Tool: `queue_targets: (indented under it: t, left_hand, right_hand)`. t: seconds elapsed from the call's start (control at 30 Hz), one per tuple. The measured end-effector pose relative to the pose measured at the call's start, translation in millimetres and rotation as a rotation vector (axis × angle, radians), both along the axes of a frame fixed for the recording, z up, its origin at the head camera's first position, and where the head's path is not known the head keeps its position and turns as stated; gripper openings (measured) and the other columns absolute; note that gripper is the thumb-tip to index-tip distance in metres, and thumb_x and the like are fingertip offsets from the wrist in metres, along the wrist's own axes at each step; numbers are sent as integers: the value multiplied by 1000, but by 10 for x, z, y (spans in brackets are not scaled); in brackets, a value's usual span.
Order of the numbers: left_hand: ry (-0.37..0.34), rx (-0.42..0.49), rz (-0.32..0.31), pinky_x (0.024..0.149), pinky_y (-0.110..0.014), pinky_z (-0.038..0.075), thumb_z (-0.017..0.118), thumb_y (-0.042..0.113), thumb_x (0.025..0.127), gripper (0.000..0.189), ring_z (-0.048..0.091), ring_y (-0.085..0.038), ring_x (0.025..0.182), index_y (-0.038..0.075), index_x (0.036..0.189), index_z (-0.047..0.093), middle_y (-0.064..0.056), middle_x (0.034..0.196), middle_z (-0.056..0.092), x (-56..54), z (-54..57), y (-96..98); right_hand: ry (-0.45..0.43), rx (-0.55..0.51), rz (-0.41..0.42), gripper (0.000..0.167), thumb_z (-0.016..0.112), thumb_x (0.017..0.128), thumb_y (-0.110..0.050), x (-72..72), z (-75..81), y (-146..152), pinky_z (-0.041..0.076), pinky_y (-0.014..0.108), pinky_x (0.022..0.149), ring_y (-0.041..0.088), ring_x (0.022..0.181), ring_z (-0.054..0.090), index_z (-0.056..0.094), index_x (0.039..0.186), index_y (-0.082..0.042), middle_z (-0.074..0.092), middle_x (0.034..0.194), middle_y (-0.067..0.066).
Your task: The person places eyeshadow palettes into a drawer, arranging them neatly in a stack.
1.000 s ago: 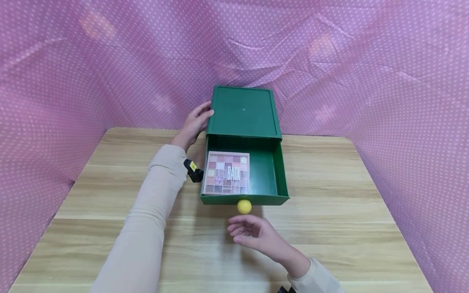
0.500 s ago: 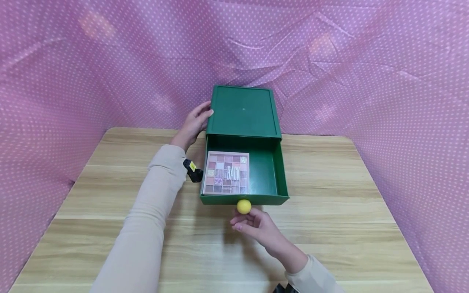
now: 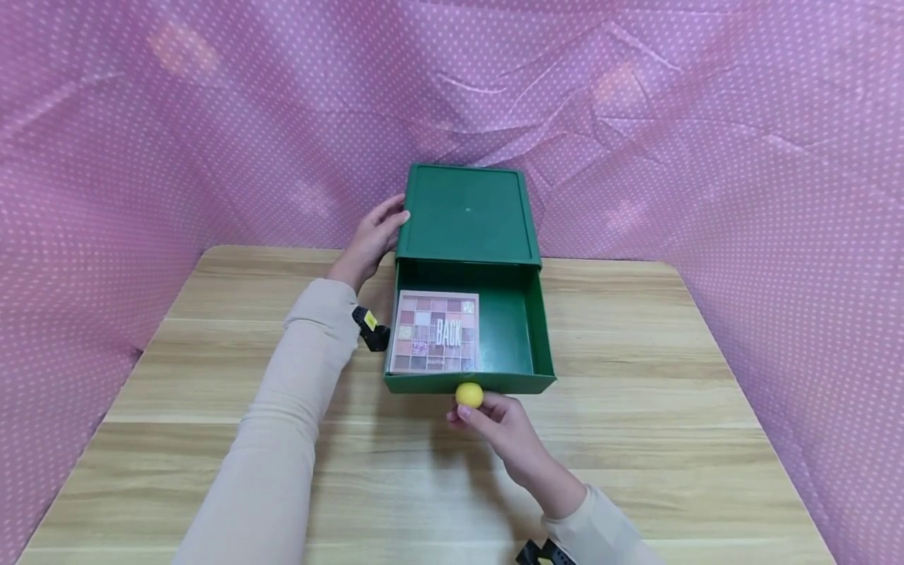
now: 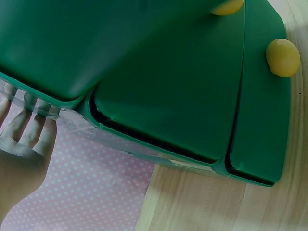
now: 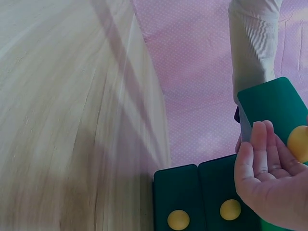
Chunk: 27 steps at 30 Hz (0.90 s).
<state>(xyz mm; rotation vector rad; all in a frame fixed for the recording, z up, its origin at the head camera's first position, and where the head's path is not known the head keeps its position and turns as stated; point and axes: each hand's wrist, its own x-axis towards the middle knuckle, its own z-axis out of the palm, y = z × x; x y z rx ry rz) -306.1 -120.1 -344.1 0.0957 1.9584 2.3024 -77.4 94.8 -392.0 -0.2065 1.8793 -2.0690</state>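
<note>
A green cabinet of stacked drawers (image 3: 466, 212) has its top drawer (image 3: 504, 384) pulled out toward me. An eyeshadow palette (image 3: 434, 331) with "BACK" on its cover lies flat at the drawer's left side. My right hand (image 3: 519, 439) is at the round yellow knob (image 3: 469, 395) on the drawer front, thumb on its near side and fingers beneath and behind it. My left hand (image 3: 370, 243) rests against the cabinet's left side, fingers spread nearly straight. In the left wrist view those fingers (image 4: 33, 127) lie along the clear side wall.
Lower drawers with yellow knobs (image 5: 178, 220) sit closed under the pulled-out one. The cabinet stands toward the back of a wooden table (image 3: 650, 408). Pink dotted cloth (image 3: 452, 86) hangs behind and on both sides. A black wrist camera (image 3: 370, 328) is close to the drawer's left wall.
My right hand has moved up and forward from in front of the knob, and its thumb and fingers have come around the knob. The left hand, drawer and palette stay nearly still.
</note>
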Motion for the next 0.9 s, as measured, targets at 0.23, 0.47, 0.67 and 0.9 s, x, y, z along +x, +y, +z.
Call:
queue_targets:
  t: [0.23, 0.47, 0.67, 0.9]
  left_hand:
    - [1, -2, 4, 89, -33, 38, 53, 22, 87, 48, 43, -21, 110, 16, 132, 36, -5, 130, 36, 12, 15, -4]
    - [3, -3, -1, 88, -31, 38, 53, 23, 87, 49, 44, -21, 109, 16, 132, 35, -5, 131, 35, 13, 25, -2]
    - [5, 2, -6, 87, -31, 40, 52, 21, 88, 49, 45, -22, 108, 15, 133, 35, -5, 131, 36, 17, 22, -3]
    - [-2, 21, 0, 85, -29, 41, 51, 18, 88, 48, 45, -23, 107, 13, 133, 35, -6, 131, 35, 19, 13, 13]
  right_hand:
    - [8, 3, 0, 31, 57, 84, -16, -17, 28, 8, 45, 34, 81, 21, 84, 57, 55, 99, 11, 60, 90, 16]
    - [24, 9, -22, 32, 56, 85, -19, -73, 66, 0, 44, 37, 82, 22, 83, 57, 56, 98, 10, 60, 89, 15]
    - [38, -1, -54, 36, 56, 85, -23, -188, 116, -2, 43, 37, 82, 24, 84, 57, 56, 99, 10, 59, 92, 19]
    - [31, 24, -78, 40, 56, 84, -30, -350, 145, 14, 43, 37, 83, 23, 85, 57, 57, 100, 6, 61, 91, 15]
